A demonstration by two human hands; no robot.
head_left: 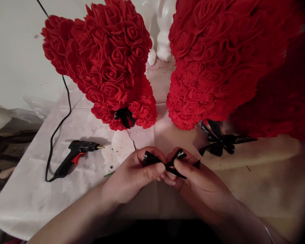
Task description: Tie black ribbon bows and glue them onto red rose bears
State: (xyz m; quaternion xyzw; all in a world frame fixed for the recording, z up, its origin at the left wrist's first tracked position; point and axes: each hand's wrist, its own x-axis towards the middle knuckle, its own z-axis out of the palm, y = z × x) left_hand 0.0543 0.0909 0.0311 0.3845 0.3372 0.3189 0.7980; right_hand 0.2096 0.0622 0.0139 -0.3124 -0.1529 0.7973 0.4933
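A black ribbon bow [176, 171] with white lettering is pinched between both hands over the front of the table. My left hand [142, 171] grips its left loop between thumb and fingers. On the other side, my right hand [190, 169] pinches the lettered loop, and a ribbon tail pokes out beyond the fingers. Beyond the hands stands a red rose-covered figure [109, 61] with a small black bow [125, 117] low on its front. To the right is a second red rose-covered figure [213, 61]. More black ribbon bows [220, 140] lie at its base.
A black glue gun [77, 154] with a red trigger lies at left, its nozzle pointing right and its cord [54, 135] running up behind the left figure. Shiny white figures [164, 40] stand at the back. A pale, stained cover [27, 200] lies over the table.
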